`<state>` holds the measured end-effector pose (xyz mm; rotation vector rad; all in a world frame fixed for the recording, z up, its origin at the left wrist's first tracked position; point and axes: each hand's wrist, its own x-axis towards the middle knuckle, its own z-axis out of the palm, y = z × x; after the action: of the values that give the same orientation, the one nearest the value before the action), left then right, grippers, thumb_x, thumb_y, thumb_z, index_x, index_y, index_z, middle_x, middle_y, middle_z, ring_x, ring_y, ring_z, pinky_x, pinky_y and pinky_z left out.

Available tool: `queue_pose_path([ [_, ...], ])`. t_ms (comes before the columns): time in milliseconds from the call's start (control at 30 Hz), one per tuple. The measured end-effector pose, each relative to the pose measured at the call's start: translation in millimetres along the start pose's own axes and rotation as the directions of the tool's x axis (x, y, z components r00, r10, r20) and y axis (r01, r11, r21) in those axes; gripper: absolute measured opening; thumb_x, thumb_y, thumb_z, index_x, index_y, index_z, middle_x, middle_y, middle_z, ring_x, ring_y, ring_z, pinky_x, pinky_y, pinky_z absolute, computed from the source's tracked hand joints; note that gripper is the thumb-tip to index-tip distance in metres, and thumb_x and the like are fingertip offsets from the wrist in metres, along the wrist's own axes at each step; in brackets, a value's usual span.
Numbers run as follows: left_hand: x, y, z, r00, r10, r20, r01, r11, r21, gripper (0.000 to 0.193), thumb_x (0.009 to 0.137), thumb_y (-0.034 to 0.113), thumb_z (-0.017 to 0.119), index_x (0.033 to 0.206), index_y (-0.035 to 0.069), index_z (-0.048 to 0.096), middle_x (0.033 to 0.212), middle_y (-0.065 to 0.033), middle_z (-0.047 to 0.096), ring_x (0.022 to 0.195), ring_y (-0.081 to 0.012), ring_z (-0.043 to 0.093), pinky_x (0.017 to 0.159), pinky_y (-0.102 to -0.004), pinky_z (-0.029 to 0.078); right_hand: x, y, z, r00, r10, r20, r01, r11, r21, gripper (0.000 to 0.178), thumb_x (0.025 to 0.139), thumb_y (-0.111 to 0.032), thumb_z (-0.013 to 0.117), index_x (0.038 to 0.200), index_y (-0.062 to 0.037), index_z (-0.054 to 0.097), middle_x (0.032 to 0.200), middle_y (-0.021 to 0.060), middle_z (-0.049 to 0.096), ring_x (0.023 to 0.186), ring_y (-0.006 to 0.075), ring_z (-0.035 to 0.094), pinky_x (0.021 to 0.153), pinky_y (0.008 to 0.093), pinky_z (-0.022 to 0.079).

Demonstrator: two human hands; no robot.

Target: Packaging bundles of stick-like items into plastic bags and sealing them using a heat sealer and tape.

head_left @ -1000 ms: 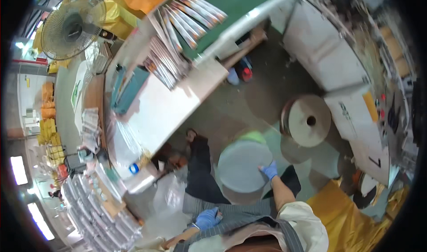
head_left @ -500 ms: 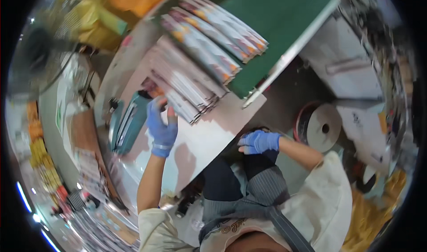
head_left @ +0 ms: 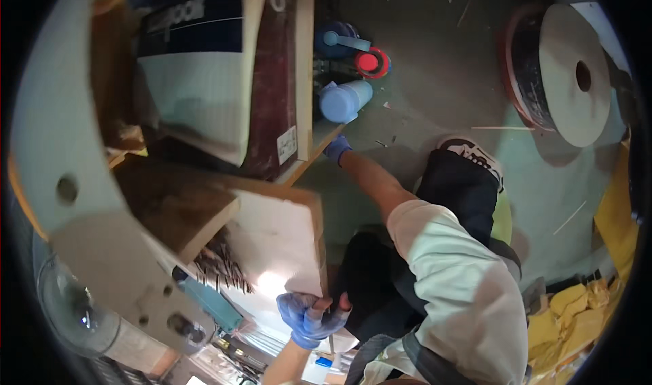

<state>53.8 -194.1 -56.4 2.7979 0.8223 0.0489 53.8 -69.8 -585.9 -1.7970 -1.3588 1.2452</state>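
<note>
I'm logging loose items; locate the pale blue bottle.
Head view, upper centre: the pale blue bottle is just above the right hand, below a red lid.

Right hand (head_left: 337,150) sits partly behind the shelf edge (head_left: 312,158); I can't see its fingers. Maroon binder (head_left: 272,79) cut off up top, yellow bags (head_left: 570,317) at right. Round clear thing (head_left: 76,310): too blurred.
</note>
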Motion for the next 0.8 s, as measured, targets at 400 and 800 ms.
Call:
queue_pose_path([
  [400,-14.6,-4.8,-17.5,0.999,-0.043,-0.009,0.044,0.998,0.043,0.028,0.070,0.022,0.070,0.077,0.016,0.044,0.074,-0.0045,0.036,0.068,-0.0216,0.039,0.059,-0.0336,0.031,-210.2,-20.6,-260.1,0.980,0.193,0.049,-0.176,0.954,-0.241,0.010,0.067,-0.012,0.054,0.063,-0.0071,0.061,0.074,0.0152,0.060,0.072,0.0301,0.061,0.060,0.0388,0.048],
  [800,-7.1,6.3,-3.4,0.999,-0.046,-0.027,0.045,0.998,-0.038,0.027,0.077,0.021,0.064,0.078,0.010,0.040,0.074,-0.0069,0.036,0.071,-0.0231,0.039,0.063,-0.0357,0.031,-350.2,188.3,-297.8,0.116,0.860,-0.497,-0.830,0.359,0.427,0.028,0.080,-0.028,0.051,0.078,-0.0046,0.066,0.083,0.0198,0.063,0.078,0.0367,0.062,0.067,0.0446,0.050],
])
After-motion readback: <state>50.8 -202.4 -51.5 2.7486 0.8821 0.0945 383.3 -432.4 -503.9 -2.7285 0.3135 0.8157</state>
